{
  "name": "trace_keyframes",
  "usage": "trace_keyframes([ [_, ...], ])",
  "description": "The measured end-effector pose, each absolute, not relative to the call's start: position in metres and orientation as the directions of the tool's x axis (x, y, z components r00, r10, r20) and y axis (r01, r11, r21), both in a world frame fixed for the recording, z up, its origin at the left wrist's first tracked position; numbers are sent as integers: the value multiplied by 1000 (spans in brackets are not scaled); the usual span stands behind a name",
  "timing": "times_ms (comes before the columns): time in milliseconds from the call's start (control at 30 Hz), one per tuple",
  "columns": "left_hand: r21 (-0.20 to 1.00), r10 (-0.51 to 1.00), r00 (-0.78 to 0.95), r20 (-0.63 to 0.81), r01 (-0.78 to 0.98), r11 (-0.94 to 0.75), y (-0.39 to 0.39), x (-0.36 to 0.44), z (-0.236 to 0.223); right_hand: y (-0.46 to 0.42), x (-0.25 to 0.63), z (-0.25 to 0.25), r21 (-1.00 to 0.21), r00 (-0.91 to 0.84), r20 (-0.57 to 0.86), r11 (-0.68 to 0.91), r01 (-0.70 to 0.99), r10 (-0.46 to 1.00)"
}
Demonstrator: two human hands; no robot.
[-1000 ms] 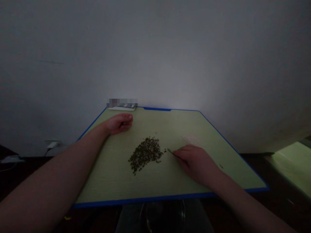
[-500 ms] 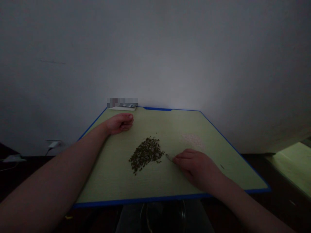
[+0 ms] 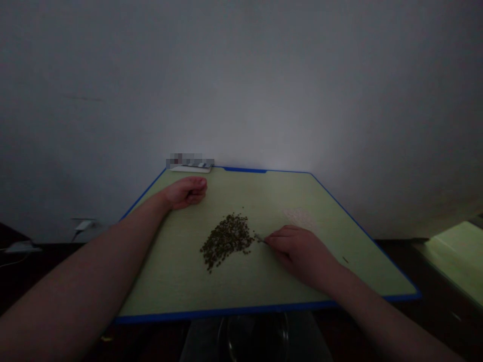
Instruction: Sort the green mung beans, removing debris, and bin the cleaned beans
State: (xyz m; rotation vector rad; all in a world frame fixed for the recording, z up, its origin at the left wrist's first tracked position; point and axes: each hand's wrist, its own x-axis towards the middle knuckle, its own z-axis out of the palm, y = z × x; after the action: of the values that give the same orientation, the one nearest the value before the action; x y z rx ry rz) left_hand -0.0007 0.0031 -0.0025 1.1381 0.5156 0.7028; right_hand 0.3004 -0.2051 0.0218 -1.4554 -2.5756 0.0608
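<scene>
My left hand point(image 3: 187, 192) rests on the far left of the table, its fingers curled into a loose fist with nothing visible in them. In my right hand point(image 3: 304, 251), closed in a pinch, is a pair of small, thin metal tweezers point(image 3: 260, 238). Their tip is at the right edge of a spread pile of small dark green beans point(image 3: 228, 238), with paler bits among them. Beyond my right hand lies a patch of pale, rice-like grains point(image 3: 300, 216), partly hidden by the hand. Whether the tips hold a grain is too small to tell.
The pale green table point(image 3: 226, 294) has a blue edge and stands against a grey wall. A flat white object point(image 3: 191, 169), partly blurred out, lies at its far left corner. A small dark sliver point(image 3: 345, 260) is at the right. Below the front edge sits a glass bowl point(image 3: 256, 337).
My right hand has moved slightly away from me and to the left, bringing the tweezers' tip closer to the bean pile's right edge. My left hand has stayed in place.
</scene>
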Motion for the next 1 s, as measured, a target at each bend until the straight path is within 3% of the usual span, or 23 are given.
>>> trace_keyframes([
  [167,936,723,691,-16,-244,254,2,0,-2,-206,299,25,-70,-444,96,451,890,891],
  [433,940,727,686,-20,-235,248,2,-1,-2,-212,282,25,-2,-497,9,498,867,867],
  [800,941,720,694,0,-243,234,4,-1,-3,-201,286,35,76,-263,-44,265,961,964],
  [1000,944,723,690,-19,-225,240,3,-1,-2,-200,271,33,103,-339,-39,342,934,940],
])
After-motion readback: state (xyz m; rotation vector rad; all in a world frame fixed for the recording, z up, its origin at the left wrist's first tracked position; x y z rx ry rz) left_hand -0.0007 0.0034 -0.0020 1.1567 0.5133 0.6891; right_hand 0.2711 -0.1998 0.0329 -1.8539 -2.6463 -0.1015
